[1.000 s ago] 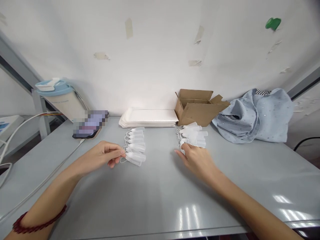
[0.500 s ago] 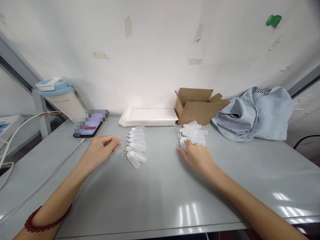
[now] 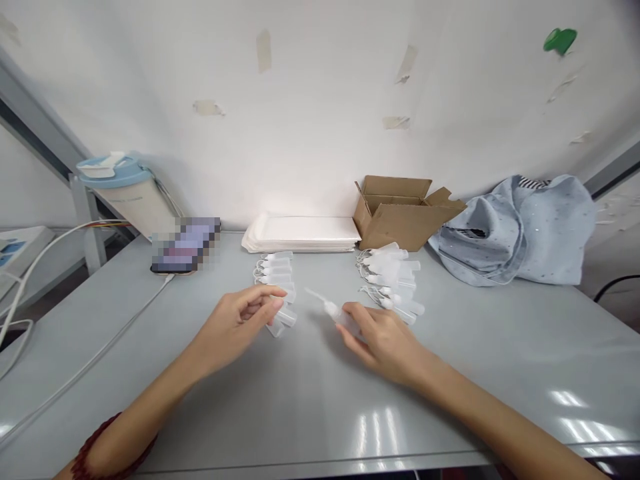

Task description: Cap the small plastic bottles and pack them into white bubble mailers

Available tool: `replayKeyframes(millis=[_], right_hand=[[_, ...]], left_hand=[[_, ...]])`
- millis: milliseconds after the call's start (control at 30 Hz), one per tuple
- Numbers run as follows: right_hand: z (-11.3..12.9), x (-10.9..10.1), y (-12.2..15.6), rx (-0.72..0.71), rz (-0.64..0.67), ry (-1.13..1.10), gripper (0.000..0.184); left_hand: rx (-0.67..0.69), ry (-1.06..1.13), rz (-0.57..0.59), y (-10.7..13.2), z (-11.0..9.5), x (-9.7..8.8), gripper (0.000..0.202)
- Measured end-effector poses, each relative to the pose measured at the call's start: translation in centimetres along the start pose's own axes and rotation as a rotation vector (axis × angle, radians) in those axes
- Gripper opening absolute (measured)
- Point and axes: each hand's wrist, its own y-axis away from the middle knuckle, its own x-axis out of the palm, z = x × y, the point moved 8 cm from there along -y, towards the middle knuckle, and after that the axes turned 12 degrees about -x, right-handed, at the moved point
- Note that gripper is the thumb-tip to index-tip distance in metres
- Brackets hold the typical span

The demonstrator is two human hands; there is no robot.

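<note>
My right hand [image 3: 383, 340] is closed on a small clear plastic bottle [image 3: 334, 311] with a thin pointed tip, held just above the grey table [image 3: 310, 400]. My left hand [image 3: 240, 323] hovers beside it with fingers loosely curled and apart, holding nothing, in front of a neat row of clear bottles [image 3: 277, 277]. To the right of my right hand lies a loose pile of the same bottles [image 3: 393, 277].
A stack of white trays [image 3: 300, 233] and an open cardboard box [image 3: 400, 212] stand against the wall. A blue cloth bag [image 3: 520, 230] lies at the right. A phone [image 3: 183, 250] on a cable and a blue-lidded container [image 3: 125, 193] are at the left.
My right hand has lifted one bottle from the loose pile and brought it toward the middle. My left hand let go of a bottle in the row, then moved right toward my right hand.
</note>
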Motion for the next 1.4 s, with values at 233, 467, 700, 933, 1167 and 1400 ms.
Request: replayKeyframes(millis=[233, 467, 700, 933, 1167, 1400], right_hand=[[2.6, -1.3, 0.5, -0.284, -0.257, 0.014, 0.021], [3.0, -1.5, 0.4, -0.299, -0.266, 0.001, 0.02], [2.6, -1.4, 0.4, -0.28, -0.273, -0.002, 0.018], [2.5, -1.7, 0.4, -0.266, -0.281, -0.013, 0.015], [2.6, -1.8, 0.5, -0.262, -0.296, -0.018, 0.014], [2.6, -1.8, 0.5, -0.264, -0.29, -0.012, 0.016]], left_hand=[[-0.009, 0.141, 0.219, 0.3, 0.1, 2.7, 0.032], [-0.026, 0.087, 0.237, 0.6, -0.3, 3.3, 0.034], [-0.069, 0.04, 0.227, 0.9, -0.3, 3.0, 0.031], [-0.078, 0.039, 0.268, 1.1, -0.4, 3.4, 0.03], [-0.062, 0.015, 0.286, 1.1, -0.4, 3.7, 0.029], [-0.044, 0.021, 0.301, 1.2, -0.4, 3.9, 0.032]])
